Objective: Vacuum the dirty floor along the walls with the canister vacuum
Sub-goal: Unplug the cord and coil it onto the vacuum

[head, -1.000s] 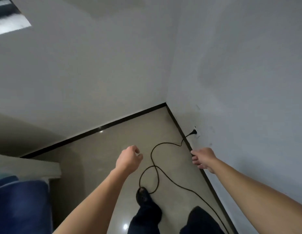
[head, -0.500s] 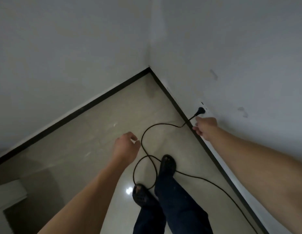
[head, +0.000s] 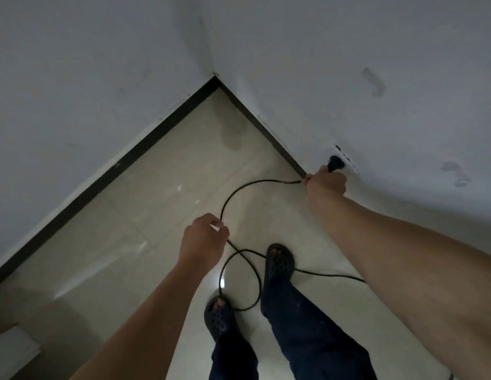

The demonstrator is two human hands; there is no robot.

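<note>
Plug (head: 335,161) partly hidden by right hand (head: 325,185), cord (head: 238,192) (black) passing behind forearm (head: 403,256)

Both curled: left hand (head: 204,241), right hand (head: 325,183)

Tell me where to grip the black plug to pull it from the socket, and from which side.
Grip the plug by its rigid body, not the thin cord. It juts out of the socket low on the right wall, so come from the room side, where the right hand holds the cord just behind it.
</note>
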